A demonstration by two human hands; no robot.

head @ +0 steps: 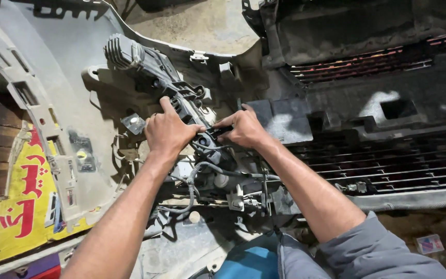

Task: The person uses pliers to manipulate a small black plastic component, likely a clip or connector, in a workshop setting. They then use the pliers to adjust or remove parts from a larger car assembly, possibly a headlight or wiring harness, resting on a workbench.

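Left hand point(169, 130) clamped over the black lamp bracket point(181, 98), thumb hooked up top, fingers wrapped narrow round it. Right hand point(243, 129) pinching in tight from the other side, fingertips meeting the left at a small black connector point(213, 140) w/ grey corrugated wiring point(205, 168) looping out below. Both hands closed on that one spot, centre of frame, mounted on the inside of the pale grey bumper shell point(52, 57). Ribbed round lamp housing point(122, 50) sits up-left at the end of the same bracket. Judgement: best done w/ left bracing the bracket steady while right works the clip square-on, no yanking on the wires. Grille slats point(388, 165) run off to the right, dusty. Yellow-red printed sheet point(21, 206) lies under the bumper's left edge. Blue-grey clothing point(305, 258) at bottom.
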